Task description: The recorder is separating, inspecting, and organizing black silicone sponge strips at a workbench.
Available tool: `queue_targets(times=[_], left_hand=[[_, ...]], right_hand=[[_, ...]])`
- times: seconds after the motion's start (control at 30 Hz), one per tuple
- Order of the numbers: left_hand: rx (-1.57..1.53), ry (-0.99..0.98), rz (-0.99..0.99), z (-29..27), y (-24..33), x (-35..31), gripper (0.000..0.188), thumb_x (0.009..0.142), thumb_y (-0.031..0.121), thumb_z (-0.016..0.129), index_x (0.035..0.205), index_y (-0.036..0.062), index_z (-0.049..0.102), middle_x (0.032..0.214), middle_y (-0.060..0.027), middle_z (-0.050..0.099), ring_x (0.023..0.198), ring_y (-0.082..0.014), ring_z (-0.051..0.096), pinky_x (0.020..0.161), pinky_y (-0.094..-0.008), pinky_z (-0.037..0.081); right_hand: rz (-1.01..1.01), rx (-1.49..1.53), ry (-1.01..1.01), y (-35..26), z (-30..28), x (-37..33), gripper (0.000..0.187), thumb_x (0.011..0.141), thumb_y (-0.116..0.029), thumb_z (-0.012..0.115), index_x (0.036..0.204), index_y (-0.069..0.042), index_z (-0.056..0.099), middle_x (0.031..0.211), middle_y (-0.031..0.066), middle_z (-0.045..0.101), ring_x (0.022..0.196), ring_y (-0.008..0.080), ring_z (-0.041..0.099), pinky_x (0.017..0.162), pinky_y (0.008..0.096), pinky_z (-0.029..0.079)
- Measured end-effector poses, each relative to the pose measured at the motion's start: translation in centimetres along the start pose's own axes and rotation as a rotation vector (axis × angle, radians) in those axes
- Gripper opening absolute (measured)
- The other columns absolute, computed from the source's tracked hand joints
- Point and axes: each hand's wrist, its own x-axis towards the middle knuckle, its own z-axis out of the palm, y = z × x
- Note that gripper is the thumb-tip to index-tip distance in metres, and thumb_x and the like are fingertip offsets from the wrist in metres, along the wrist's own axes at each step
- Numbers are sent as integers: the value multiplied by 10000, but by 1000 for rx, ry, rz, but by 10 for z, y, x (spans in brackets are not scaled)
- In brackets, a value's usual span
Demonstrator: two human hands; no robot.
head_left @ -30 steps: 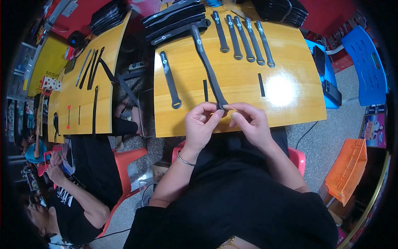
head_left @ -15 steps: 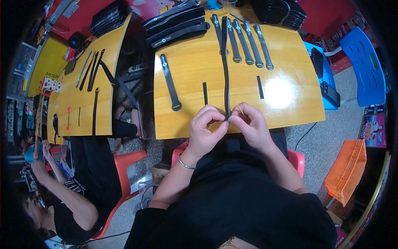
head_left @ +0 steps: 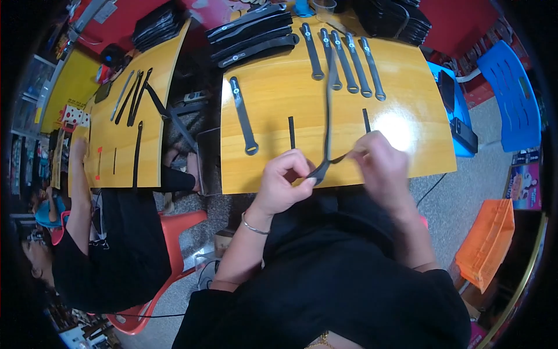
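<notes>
A long dark strap (head_left: 328, 116) runs from the far part of the table toward me and parts into two near its close end. One part goes to my left hand (head_left: 283, 181), whose thumb and fingers pinch it over the table's near edge. My right hand (head_left: 383, 168), smeared by motion, is closed on the thin dark part drawn out to the right; its fingertips are blurred. Several grey straps with slotted round ends (head_left: 342, 63) lie side by side beyond. Another grey strap (head_left: 243, 119) lies at the left. Two short black strips (head_left: 292, 132) flank the long strap.
Stacks of black straps (head_left: 253, 41) and a dark bundle (head_left: 395, 20) stand at the table's back. Phones (head_left: 463, 135) rest on a blue surface at right, near an orange crate (head_left: 483, 244). At left, a co-worker (head_left: 110, 250) sits at another table (head_left: 125, 157).
My hands have moved apart: the right one went right and slightly up, drawing part of the strap with it. The strap's near end now forks. The co-worker's arm has shifted.
</notes>
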Motion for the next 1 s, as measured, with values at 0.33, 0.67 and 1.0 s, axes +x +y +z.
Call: queue_targets(times=[0.33, 0.67, 1.0], left_hand=[[-258, -183, -405, 29, 2, 0, 447, 804, -137, 451, 1214, 12, 350, 973, -51, 559, 1006, -134, 564, 859, -255, 459], [-389, 12, -449, 39, 23, -3, 360, 922, 81, 294, 1277, 59, 344, 721, -10, 434, 544, -79, 397, 485, -201, 359], [-341, -383, -459, 41, 23, -4, 209, 972, 214, 376, 1010, 17, 434, 666, 40, 331, 545, -46, 284, 484, -183, 258]], right_hand=[[-270, -30, -215, -14, -28, 1, 150, 743, -137, 641, 844, -96, 537, 713, 11, 594, 617, 181, 618, 497, 303, 469], [-240, 222, -103, -18, 5, -13, 321, 662, -29, 681, 976, -77, 637, 893, 72, 671, 745, 223, 659, 655, 291, 524], [378, 834, -32, 9, -32, -8, 149, 850, 35, 491, 926, -2, 614, 840, 85, 672, 642, 66, 532, 608, 194, 428]])
